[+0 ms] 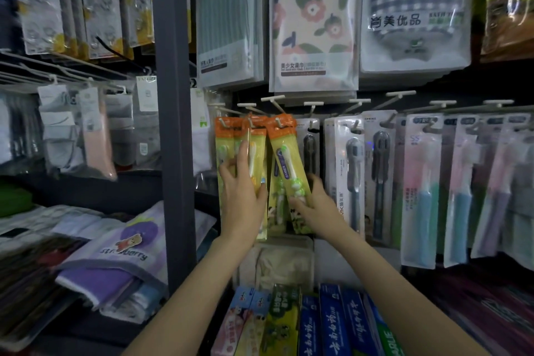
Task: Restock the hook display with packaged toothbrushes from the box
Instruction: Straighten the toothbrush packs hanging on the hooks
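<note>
1. Hook display point(315, 104): a row of pegs with white T-shaped ends runs across the dark back panel, below hanging towel packs point(313, 23).
2. Packaged toothbrushes point(231, 136): yellow packs with orange headers hang in a bunch on the leftmost pegs, just right of the grey upright post point(173, 124).
3. Left hand point(242, 196): raised against the hanging bunch, fingers fairly straight and laid up the pack fronts, thumb curled round the right edge of the outer pack, so it holds that pack.
4. Right hand point(315, 205): grips the lower end of one tilted pack point(289, 165), fingers curled under it. The pack leans left at the top, its orange header at a peg; whether the hole is on the peg cannot be told.
5. Adult toothbrush packs point(419, 188): hang upright on the pegs to the right, in grey, pink and blue.
6. Toothpaste cartons point(332, 324): stand in a row on the shelf below the arms.
7. Left bay: a purple strawberry-print pouch point(121, 254) lies on folded goods.
</note>
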The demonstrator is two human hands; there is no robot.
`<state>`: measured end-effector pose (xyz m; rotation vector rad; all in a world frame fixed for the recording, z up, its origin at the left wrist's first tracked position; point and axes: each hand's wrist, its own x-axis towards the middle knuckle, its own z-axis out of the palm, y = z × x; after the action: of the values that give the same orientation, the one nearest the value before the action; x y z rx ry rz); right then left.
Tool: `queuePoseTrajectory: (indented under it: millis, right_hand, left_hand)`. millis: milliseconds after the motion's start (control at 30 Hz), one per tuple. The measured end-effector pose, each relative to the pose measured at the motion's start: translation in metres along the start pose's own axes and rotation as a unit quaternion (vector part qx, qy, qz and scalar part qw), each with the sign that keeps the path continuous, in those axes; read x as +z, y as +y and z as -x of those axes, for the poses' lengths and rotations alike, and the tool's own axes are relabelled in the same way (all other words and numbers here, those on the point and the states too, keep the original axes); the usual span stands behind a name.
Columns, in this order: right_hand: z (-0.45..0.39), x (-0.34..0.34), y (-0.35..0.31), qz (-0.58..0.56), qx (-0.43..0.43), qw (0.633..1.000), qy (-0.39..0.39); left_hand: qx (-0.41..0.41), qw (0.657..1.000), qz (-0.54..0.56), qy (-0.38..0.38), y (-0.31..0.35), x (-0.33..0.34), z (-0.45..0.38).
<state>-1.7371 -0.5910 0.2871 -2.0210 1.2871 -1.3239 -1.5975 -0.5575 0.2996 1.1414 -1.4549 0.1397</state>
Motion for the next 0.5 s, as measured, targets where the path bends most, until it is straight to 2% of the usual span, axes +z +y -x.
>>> queuePoseTrajectory:
  millis: [267,400,500]
  right_hand:
    - [0.001,0.015,0.0,0.011,0.034,0.999,0.038]
    - [0.003,0.018,-0.002,0.04,0.035,0.996,0.067]
    - [0.013,0.021,-0.005,0.056,-0.01,0.994,0.089]
  left_hand:
    - [0.025,0.996,-0.029,-0.084,-0.012,-0.046,-0.02]
    - [0.024,0.995,-0.046,-0.085,-0.011,-0.046,-0.021]
    - [0.029,0.995,-0.055,-0.075,-0.015,-0.043,-0.02]
